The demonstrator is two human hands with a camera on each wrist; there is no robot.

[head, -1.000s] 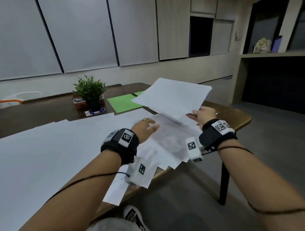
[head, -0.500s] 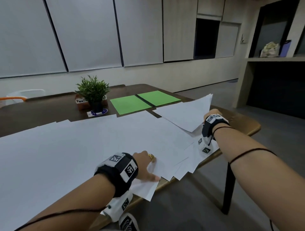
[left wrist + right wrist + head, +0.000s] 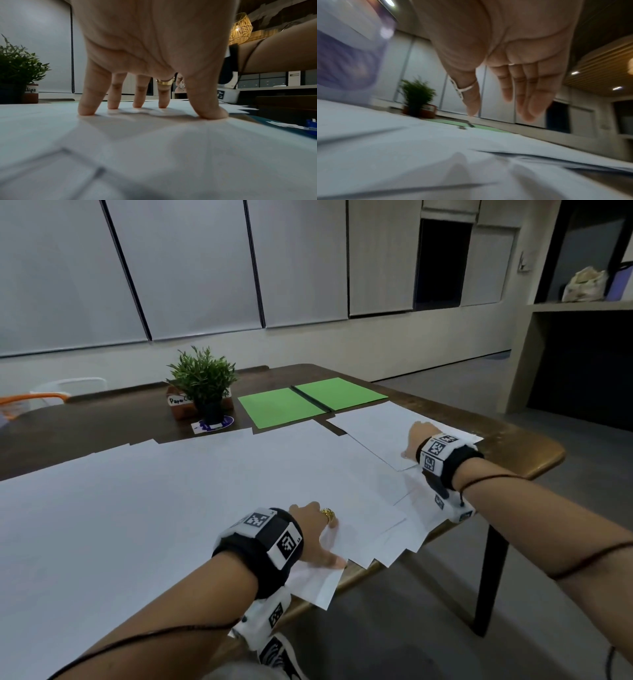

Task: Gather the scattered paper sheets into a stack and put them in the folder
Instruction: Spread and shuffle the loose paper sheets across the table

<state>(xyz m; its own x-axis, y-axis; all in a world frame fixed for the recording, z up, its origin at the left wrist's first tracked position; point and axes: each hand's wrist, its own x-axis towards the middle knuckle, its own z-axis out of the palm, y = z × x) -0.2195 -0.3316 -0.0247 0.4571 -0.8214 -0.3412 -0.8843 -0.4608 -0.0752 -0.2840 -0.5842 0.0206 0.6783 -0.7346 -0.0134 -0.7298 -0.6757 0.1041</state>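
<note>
While many overlapping paper sheets [image 3: 178,491] cover the tabletop [image 3: 534,455], one green folder [image 3: 308,402] lies open. Left hand [image 3: 317,534] presses spread fingertips [image 3: 86,111] on sheets. Right hand [image 3: 416,436] hovers with straight fingers.

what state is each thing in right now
folder: open, lying flat, nothing in it
sheets: spread over the table, overlapping, some past the near edge
small stack: flat by the folder, under the right hand
left hand: fingertips pressing on the sheets
right hand: open, fingers straight
plant: upright
</note>
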